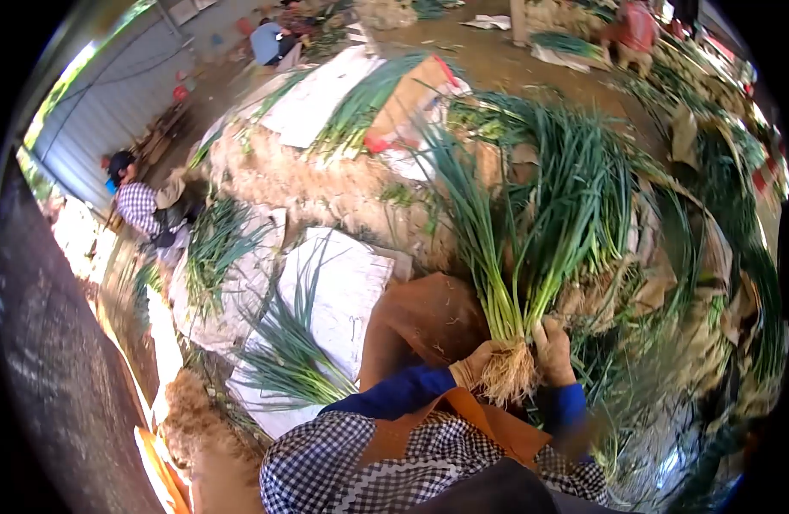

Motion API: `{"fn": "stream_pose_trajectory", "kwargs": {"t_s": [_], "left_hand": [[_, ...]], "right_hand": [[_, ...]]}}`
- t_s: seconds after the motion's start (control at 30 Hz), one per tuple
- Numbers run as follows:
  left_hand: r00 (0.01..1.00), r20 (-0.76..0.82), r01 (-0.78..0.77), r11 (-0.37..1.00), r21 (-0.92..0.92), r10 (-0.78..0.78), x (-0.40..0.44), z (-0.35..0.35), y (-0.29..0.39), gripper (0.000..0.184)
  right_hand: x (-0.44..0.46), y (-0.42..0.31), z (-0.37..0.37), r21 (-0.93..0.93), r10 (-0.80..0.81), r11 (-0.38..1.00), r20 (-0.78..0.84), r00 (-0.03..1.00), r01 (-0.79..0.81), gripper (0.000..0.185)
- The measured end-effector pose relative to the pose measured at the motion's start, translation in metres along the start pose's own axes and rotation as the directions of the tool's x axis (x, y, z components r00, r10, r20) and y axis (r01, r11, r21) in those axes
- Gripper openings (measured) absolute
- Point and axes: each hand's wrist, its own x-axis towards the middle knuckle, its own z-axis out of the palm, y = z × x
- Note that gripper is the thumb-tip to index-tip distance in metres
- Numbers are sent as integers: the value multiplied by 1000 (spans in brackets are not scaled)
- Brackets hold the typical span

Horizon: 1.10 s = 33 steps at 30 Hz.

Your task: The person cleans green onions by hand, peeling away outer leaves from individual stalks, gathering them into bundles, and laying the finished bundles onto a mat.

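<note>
A bunch of green onions (500,310) stands upright in front of my lap, with its pale, stringy roots (508,374) hanging at the bottom and its long leaves fanning up and outward. My left hand (473,365) is closed around the lower stalks from the left, its fingers partly hidden by the roots. From the other side, my right hand (553,349) presses its fingers against the white stalk ends. More green onions (595,188) lie heaped just beyond the right hand. To the left, a smaller bundle (304,368) rests on a white sheet (347,278).
A mound of straw-coloured roots (300,184) stretches across the middle, with white sacks (326,86) and onion leaves on top. One person in a checked shirt (137,208) sits at the left; others sit farther back. A corrugated metal wall (112,103) runs along the left.
</note>
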Motion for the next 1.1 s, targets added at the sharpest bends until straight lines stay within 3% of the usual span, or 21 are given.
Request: {"fn": "stream_pose_trajectory", "kwargs": {"t_s": [0.13, 0.2, 0.23, 0.27, 0.33, 0.37, 0.4, 0.43, 0.47, 0.5, 0.53, 0.57, 0.6, 0.7, 0.77, 0.8, 0.83, 0.87, 0.9, 1.03, 1.1], "left_hand": [[987, -37, 149, 969, -196, -159, -2, 12, 11, 30], [999, -38, 29, 994, -104, -33, 6, -2, 5, 31], [981, 188, 115, 940, -321, -56, 10, -1, 13, 33], [917, 398, 255, 825, -505, -40, 12, 1, 17, 35], [935, 193, -300, 954, -16, 297, -5, 7, 18, 40], [958, 107, -271, 962, 29, 267, -11, 14, 27, 40], [973, 66, -224, 974, 20, 222, -12, 18, 31, 40], [980, 42, -198, 980, 28, 196, -14, 20, 33, 40], [984, 29, -177, 983, 41, 176, -18, 21, 34, 39], [987, 28, -160, 986, 51, 159, -19, 24, 34, 39], [988, 32, -150, 987, 54, 149, -19, 27, 35, 39], [990, 28, -137, 989, 62, 135, -20, 28, 35, 39], [991, 24, -130, 989, 70, 129, -22, 30, 36, 39], [991, 24, -134, 987, 87, 133, -25, 34, 44, 39], [989, 24, -150, 983, 111, 148, -29, 37, 51, 39], [987, 25, -162, 981, 107, 161, -30, 38, 53, 39], [985, 25, -171, 979, 111, 169, -30, 39, 55, 39], [984, 22, -178, 976, 123, 177, -30, 40, 58, 39], [984, 15, -180, 975, 132, 179, -31, 41, 60, 39], [983, 21, -181, 975, 128, 180, -27, 41, 61, 39], [985, 11, -170, 976, 135, 170, -24, 41, 55, 39]], "right_hand": [[-9, 3, -2, -318, -257, 909, 84, 963, 270, 20], [-18, 0, -11, -424, -287, 838, 197, 938, 345, 20], [-29, -16, -21, -491, -411, 704, 308, 858, 513, 24], [-43, -2, -24, -110, -395, 889, 310, 865, 445, 30], [-57, -28, -78, 224, -56, 968, 637, 769, -115, 30], [-63, -13, -100, 355, -47, 905, 633, 773, -236, 35], [-57, -13, -120, -12, 281, 936, 627, 726, -352, 33], [-83, 62, -108, -432, 81, 901, 275, 958, 48, 30], [-73, 64, -102, -874, 524, 458, 118, 844, -161, 26], [-68, 72, -94, -737, 323, 657, 84, 943, -159, 34], [-47, 49, -84, -290, 407, 890, 155, 900, -352, 46], [-29, 34, -64, 118, 533, 814, 240, 811, -569, 53], [-20, 69, -22, 81, 354, 930, 57, 934, -358, 50], [17, 107, 54, 270, 282, 911, 143, 949, -311, 47], [41, 66, 62, 679, 391, 615, 179, 903, -400, 43], [61, 45, 50, 757, 488, 551, 48, 872, -350, 36], [86, 46, 28, 913, 610, 256, 102, 786, -317, 31], [95, 42, -7, 796, 541, 532, -59, 839, -287, 27], [107, 36, -36, 806, 384, 579, -136, 913, -123, 29], [100, 42, -60, 848, 319, 438, 166, 933, -300, 67], [86, 27, -26, 844, 393, 20, 486, 781, -536, 88]]}}
